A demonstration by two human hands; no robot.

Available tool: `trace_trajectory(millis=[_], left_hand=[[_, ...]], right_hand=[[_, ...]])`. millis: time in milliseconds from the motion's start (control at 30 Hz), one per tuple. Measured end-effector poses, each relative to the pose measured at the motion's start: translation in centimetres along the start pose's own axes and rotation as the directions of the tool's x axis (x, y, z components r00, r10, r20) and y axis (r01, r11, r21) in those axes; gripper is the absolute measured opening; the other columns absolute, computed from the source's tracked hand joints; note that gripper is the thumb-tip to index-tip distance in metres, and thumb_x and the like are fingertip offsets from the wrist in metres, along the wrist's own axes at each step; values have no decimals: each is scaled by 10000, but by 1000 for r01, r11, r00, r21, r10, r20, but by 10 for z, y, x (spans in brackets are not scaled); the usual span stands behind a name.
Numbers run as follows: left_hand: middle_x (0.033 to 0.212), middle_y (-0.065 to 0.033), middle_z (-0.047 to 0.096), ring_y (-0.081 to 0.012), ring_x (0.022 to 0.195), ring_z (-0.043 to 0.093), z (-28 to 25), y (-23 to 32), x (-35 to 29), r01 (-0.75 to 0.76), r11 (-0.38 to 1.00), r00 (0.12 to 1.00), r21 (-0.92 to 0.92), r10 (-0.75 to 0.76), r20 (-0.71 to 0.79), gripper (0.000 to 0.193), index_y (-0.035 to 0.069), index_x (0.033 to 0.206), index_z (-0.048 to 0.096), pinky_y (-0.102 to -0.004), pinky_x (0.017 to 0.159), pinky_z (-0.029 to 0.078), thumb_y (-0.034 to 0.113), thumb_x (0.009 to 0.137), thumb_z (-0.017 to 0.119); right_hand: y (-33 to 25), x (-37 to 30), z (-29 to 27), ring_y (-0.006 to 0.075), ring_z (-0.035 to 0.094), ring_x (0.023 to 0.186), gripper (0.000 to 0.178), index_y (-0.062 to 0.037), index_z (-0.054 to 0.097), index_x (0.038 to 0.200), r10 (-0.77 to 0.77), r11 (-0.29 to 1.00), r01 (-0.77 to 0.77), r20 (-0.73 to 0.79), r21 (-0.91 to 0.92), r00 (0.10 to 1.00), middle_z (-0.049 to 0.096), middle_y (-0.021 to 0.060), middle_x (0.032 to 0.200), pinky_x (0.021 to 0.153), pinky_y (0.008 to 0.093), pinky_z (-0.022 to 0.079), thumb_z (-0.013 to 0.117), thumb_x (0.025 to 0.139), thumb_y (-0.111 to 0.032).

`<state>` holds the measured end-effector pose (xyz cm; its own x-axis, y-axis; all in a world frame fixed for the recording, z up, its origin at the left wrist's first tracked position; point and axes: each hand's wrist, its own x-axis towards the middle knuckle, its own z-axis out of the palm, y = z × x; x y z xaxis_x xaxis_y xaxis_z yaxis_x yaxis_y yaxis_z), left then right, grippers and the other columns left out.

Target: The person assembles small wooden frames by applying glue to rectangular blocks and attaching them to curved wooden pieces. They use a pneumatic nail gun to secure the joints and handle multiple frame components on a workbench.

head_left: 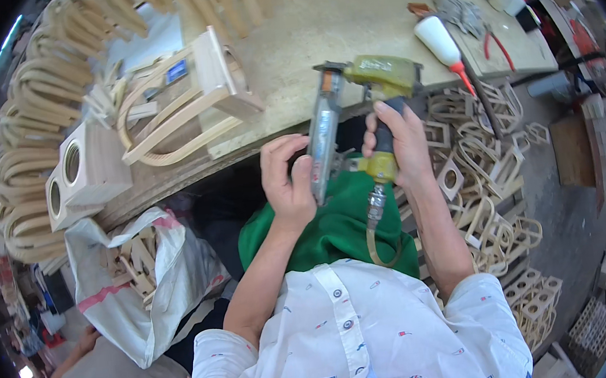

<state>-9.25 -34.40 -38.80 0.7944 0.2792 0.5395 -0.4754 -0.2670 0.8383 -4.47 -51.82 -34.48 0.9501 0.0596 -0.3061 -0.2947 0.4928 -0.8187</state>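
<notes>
A yellow-green air nail gun with a long silver magazine is held up between my hands, over my lap at the bench edge. My right hand is wrapped round its dark grip. Half-curled, my left hand is at the left side of the magazine, with its fingertips partly hidden there and the thumb raised beside it. An air hose hangs from a metal coupling under the grip. On the bench to the left stands a pale wooden frame with curved rails and a small blue box in it.
Wooden blocks with round holes and stacked bent-wood loops line the left. A white sack holds wood scraps; a person sits beside it. A white glue bottle and red pliers lie at right. Small wooden frames pile below.
</notes>
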Motion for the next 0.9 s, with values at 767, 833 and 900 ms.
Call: trace_trajectory(millis=[767, 833, 900], left_hand=[[1044, -128, 573, -312, 1058, 525, -108, -1, 114, -194, 629, 928, 753, -132, 349, 503, 69, 1124, 581, -422, 952, 378, 121, 640, 710], [923, -115, 625, -317, 945, 593, -106, -23, 125, -301, 500, 894, 812, -149, 423, 416, 82, 1059, 625, -428, 876, 437, 149, 653, 689], [793, -130, 637, -323, 775, 631, -109, -37, 127, -377, 547, 897, 748, 15, 442, 242, 55, 912, 653, -438, 715, 491, 127, 680, 653]], right_hand=[[-15, 169, -44, 72, 429, 508, 216, -109, 530, 829, 104, 976, -74, 139, -204, 985, 461, -32, 635, 455, 210, 364, 611, 921, -286], [-25, 170, -50, 71, 412, 522, 205, -114, 530, 818, 46, 976, 13, 262, -219, 964, 430, -37, 631, 468, 220, 348, 627, 908, -270], [-28, 147, -34, 90, 475, 557, 155, -105, 574, 874, 34, 972, -2, 135, -235, 990, 503, -25, 661, 511, 249, 395, 631, 897, -247]])
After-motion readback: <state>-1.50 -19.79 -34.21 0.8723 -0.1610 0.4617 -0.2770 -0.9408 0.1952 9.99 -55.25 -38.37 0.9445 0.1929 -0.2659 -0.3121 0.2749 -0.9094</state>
